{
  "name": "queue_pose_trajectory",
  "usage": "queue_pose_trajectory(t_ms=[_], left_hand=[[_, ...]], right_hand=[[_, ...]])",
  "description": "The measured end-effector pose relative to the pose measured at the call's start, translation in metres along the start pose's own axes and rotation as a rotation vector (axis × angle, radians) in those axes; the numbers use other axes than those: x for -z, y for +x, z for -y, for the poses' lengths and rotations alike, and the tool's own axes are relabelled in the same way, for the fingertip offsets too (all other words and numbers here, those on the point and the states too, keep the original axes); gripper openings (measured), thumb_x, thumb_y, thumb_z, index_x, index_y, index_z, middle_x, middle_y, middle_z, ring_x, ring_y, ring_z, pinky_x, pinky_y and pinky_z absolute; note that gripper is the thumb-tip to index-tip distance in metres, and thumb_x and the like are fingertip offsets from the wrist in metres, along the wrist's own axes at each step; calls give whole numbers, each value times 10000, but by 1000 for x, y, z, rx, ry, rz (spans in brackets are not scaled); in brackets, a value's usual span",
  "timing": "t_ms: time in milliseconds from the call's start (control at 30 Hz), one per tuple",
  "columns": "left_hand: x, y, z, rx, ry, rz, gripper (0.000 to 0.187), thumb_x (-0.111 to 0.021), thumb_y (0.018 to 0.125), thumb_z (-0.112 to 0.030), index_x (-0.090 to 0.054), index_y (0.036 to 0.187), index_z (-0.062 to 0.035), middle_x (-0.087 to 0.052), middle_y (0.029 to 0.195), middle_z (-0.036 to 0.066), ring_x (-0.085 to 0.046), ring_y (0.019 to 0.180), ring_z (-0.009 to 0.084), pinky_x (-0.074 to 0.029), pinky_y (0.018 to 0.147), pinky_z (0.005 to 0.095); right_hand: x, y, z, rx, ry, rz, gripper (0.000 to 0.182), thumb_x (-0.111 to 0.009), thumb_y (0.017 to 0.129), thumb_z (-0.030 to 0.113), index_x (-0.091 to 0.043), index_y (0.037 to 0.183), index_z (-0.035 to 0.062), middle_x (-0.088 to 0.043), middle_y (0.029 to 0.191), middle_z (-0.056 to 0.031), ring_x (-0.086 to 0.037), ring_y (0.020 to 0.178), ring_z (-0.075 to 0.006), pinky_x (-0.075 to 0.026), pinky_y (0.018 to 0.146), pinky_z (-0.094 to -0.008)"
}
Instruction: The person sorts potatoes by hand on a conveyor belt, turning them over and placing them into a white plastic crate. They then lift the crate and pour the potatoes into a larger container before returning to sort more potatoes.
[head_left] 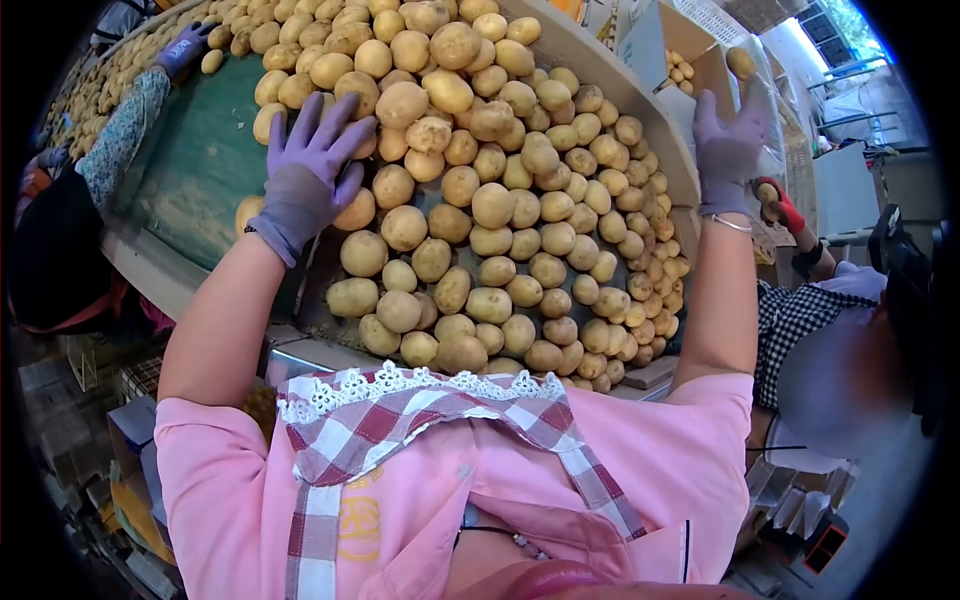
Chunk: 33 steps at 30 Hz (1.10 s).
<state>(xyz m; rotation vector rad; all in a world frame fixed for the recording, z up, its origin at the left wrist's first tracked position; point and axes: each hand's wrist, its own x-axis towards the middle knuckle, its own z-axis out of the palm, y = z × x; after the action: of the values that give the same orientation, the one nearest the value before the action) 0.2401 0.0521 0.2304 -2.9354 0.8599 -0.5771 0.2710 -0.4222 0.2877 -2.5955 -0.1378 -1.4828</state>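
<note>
A big heap of potatoes [490, 205] covers the sorting table in front of me. My left hand [312, 175], in a purple and grey glove, lies with spread fingers against potatoes at the heap's left side, by the bare green surface [200, 165]. Out to the right, my right hand [730, 140] in a matching glove is raised past the table's rim, fingers apart and partly blurred. Just beyond its fingertips a single potato [741, 63] appears in the air, in front of an open cardboard box [690, 40] with potatoes inside.
At the left, a co-worker's purple-gloved hand [186, 48] and floral sleeve [125, 135] reach over the table. A co-worker at the right has a red glove [790, 210] around a potato [767, 193]. A raised beige rim [655, 120] borders the heap.
</note>
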Motion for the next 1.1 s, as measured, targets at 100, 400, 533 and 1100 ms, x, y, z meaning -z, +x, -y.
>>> queue_pose_trajectory(t_ms=[100,400,533,1100], left_hand=[[3,-3,0,-19,-21,7,576,-654,831,-288,-519,1390,-257,-385,1548,40,-337,1414,380,-256,1111,588],[-10,-15,16,84,96,-2,632,-689,823,-380,-507,1417,-265,-319,1589,58,-293,1444,383,-218,1122,643],[-12,-13,15,95,100,-25,673,-711,799,-394,-484,1430,-327,-345,1568,90,-310,1435,352,-222,1145,601],[-18,-8,8,19,61,-13,668,-688,818,-302,-460,1444,-339,-379,1540,79,-337,1406,393,-248,1134,600]], right_hand=[[-40,-29,48,144,372,264,475,-722,830,328,-633,1224,80,-651,1190,-151,-618,1090,-317,-502,918,-442],[-60,-68,177,125,62,809,337,-646,875,429,-690,1034,135,-656,1065,-95,-630,1032,-270,-518,821,-421],[-66,-116,125,-264,623,553,192,-668,871,227,-683,1018,104,-667,1029,-126,-650,919,-298,-531,759,-408],[-21,-60,142,74,8,1445,592,-718,770,207,-531,1328,140,-677,1118,-181,-650,1087,-318,-539,885,-407]])
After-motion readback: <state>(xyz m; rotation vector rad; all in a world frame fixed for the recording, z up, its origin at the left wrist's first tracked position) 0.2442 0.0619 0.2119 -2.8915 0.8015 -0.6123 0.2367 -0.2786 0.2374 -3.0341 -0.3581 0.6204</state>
